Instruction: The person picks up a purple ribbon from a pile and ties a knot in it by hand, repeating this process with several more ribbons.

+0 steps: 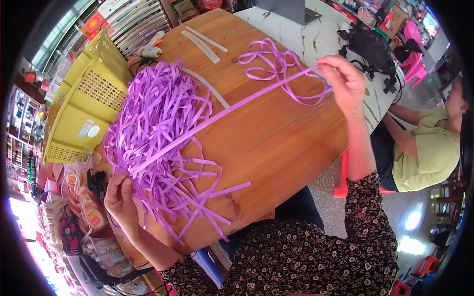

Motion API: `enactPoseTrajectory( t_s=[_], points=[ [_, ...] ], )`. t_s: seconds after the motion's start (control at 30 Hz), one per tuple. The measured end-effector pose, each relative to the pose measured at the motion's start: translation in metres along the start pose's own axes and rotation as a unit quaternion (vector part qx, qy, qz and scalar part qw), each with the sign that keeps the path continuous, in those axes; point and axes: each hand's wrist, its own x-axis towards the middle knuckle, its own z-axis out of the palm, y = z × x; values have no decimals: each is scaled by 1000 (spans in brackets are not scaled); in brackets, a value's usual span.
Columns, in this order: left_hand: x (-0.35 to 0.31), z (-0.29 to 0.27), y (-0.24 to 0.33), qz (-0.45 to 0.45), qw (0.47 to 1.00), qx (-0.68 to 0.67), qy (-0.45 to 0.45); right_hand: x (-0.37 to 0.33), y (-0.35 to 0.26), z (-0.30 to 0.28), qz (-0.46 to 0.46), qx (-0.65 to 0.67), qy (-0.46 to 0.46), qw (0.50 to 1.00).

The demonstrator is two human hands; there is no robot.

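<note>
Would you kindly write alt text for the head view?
A person's left hand and right hand hold a purple ribbon straight across a wooden table, over a tangled heap of similar ribbons. A yellow basket is left of the heap.

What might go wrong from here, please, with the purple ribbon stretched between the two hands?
The ribbon passes over the tangled pile, so it could snag loose strands. The loose loops on the table near the right hand might knot if pulled. Some pile ends lie close to the table's near edge and may slip off.
</note>
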Motion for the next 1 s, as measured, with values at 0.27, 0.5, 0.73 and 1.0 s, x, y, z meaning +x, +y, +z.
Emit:
enactPoseTrajectory(
  t_s=[0.27, 0.5, 0.73, 1.0],
  points=[
    [3, 18, 10, 83, 987, 103, -88, 1, 14, -58, 3, 73, 147, 986],
    [-7, -13, -5, 61, 995, 56, -58, -8, 52, -129, 46, 270, 303, 913],
    [-23, -6, -26, -18, 999, -43, -10, -16, 42, -134, 94, 315, 287, 900],
    [-21, 32, -44, -158, 870, -463, 68, -7, 25, -117, 106, 732, 197, 643]
  ],
)
